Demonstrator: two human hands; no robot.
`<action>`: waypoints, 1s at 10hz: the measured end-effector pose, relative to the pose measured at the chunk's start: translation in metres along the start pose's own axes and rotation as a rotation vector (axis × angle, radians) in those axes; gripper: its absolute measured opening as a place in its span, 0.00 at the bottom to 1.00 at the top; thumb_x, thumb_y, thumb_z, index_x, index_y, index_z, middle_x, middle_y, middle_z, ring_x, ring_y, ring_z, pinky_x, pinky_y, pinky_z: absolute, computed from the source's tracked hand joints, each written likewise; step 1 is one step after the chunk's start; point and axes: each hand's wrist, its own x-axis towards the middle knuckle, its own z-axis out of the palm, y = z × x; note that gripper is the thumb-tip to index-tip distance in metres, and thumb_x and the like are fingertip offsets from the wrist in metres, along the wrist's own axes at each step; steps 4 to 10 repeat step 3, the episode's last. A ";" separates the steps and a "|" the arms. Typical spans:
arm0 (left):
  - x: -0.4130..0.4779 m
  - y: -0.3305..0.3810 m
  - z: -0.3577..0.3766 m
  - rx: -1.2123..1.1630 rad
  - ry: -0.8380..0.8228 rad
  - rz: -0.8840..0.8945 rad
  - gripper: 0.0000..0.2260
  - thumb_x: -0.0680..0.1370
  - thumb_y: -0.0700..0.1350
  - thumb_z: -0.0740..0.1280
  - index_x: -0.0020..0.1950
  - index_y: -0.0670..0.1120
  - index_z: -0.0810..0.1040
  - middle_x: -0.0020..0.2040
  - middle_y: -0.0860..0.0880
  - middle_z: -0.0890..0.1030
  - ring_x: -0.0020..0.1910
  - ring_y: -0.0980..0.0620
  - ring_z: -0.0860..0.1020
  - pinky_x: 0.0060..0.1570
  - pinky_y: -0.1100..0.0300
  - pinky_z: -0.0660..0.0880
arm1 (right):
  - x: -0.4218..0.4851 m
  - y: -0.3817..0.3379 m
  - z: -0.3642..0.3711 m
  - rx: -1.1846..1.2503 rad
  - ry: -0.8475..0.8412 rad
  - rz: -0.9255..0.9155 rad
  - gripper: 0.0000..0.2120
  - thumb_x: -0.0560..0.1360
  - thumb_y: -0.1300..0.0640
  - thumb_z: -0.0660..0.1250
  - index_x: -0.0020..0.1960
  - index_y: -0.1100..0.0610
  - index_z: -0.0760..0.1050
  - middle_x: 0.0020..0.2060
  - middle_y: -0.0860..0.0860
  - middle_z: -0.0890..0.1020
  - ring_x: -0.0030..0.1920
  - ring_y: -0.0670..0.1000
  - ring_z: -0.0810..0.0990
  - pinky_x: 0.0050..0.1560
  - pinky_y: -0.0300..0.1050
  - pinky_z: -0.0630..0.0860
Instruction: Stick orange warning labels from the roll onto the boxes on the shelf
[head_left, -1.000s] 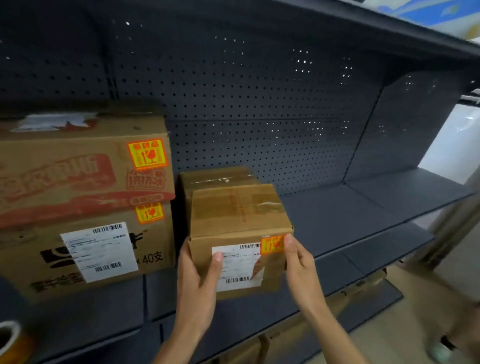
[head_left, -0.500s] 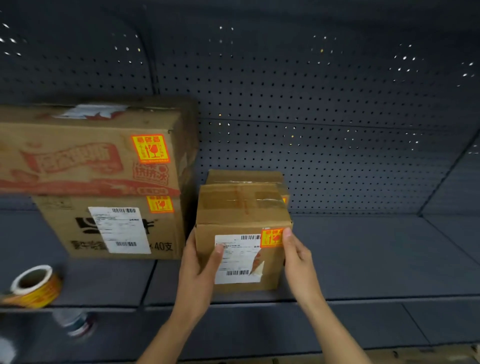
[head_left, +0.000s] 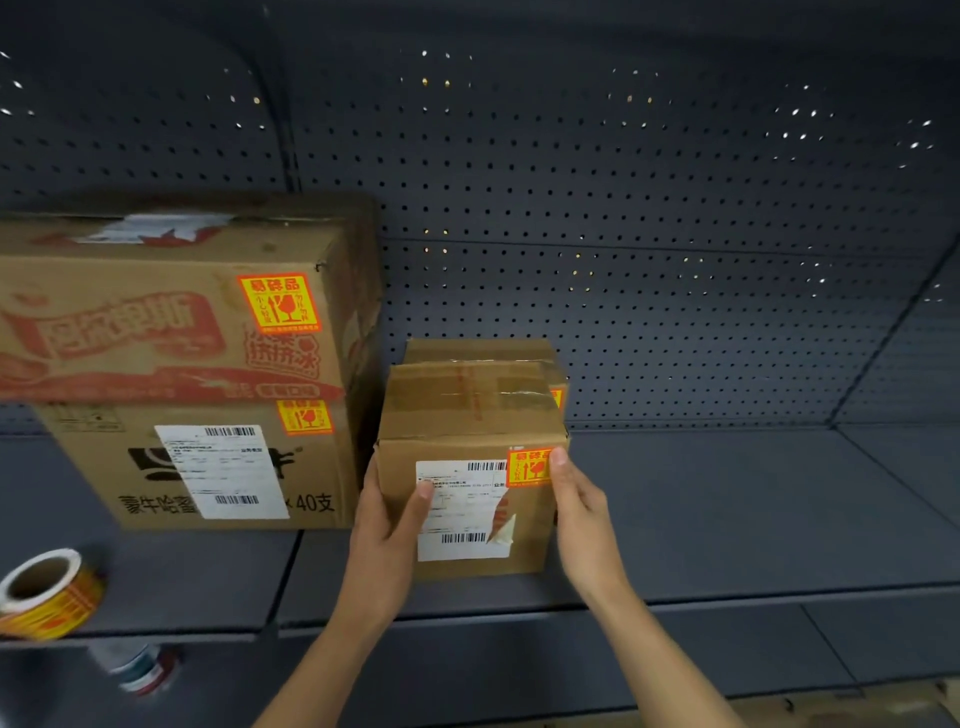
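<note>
A small cardboard box (head_left: 470, 415) stands on the dark shelf (head_left: 727, 519), with an orange warning label (head_left: 529, 467) on its front upper right corner. My left hand (head_left: 387, 535) grips its left side, thumb on the white shipping label. My right hand (head_left: 584, 514) holds its right edge, thumb pressed on the orange label. A second small box (head_left: 478, 351) with an orange label sits behind it. To the left, two stacked large boxes (head_left: 171, 364) each carry an orange label. The label roll (head_left: 49, 592) lies at the shelf's left front.
A perforated back panel (head_left: 623, 234) closes the shelf at the rear. A lower shelf (head_left: 675, 665) runs beneath, with a small blurred object (head_left: 137, 667) under the roll. The shelf surface stretches bare to the right of the small box.
The view swung left and lowered, bringing the label roll into sight. Both hands keep the same hold on the small box, right thumb still on the orange label.
</note>
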 end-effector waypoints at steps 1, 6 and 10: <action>0.001 0.000 -0.002 0.028 -0.008 0.005 0.27 0.78 0.55 0.66 0.77 0.59 0.63 0.65 0.61 0.78 0.61 0.68 0.76 0.50 0.75 0.74 | 0.000 0.000 -0.001 -0.035 0.000 -0.011 0.22 0.80 0.39 0.55 0.64 0.47 0.80 0.57 0.40 0.84 0.62 0.39 0.79 0.72 0.47 0.69; -0.002 0.001 -0.007 0.128 0.079 0.085 0.30 0.76 0.59 0.69 0.76 0.58 0.65 0.67 0.59 0.77 0.64 0.63 0.76 0.62 0.60 0.76 | -0.003 -0.003 -0.007 -0.109 0.049 -0.102 0.17 0.81 0.43 0.58 0.64 0.46 0.79 0.54 0.38 0.85 0.59 0.38 0.80 0.65 0.42 0.74; -0.002 0.001 -0.007 0.128 0.079 0.085 0.30 0.76 0.59 0.69 0.76 0.58 0.65 0.67 0.59 0.77 0.64 0.63 0.76 0.62 0.60 0.76 | -0.003 -0.003 -0.007 -0.109 0.049 -0.102 0.17 0.81 0.43 0.58 0.64 0.46 0.79 0.54 0.38 0.85 0.59 0.38 0.80 0.65 0.42 0.74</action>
